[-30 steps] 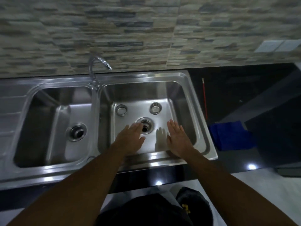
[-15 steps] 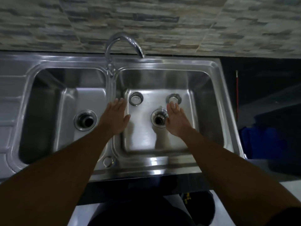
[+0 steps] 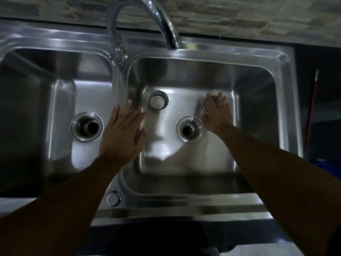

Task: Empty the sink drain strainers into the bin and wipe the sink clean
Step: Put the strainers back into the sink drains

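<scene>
A steel double sink (image 3: pixel 203 50) fills the view. Both drain openings stand bare: one in the left bowl (image 3: pixel 86 127), one in the right bowl (image 3: pixel 190 128). A round perforated strainer (image 3: pixel 158 102) lies on the right bowl's floor, at the back left. A second strainer (image 3: pixel 207 106) lies at the back right, mostly hidden under my right hand (image 3: pixel 217 113), whose spread fingers rest over it. My left hand (image 3: pixel 123 133) hovers flat with fingers apart above the divider between the bowls, just left of the first strainer, holding nothing.
The curved tap (image 3: pixel 162 21) arches over the divider at the back. A small round cap (image 3: pixel 113 198) sits on the front rim. On the dark counter to the right lie a thin red stick (image 3: pixel 311 108) and a blue cloth (image 3: pixel 328 169).
My view has closed in on the sink. My right hand went forward from the right drain onto the back-right strainer. My left hand stayed over the divider.
</scene>
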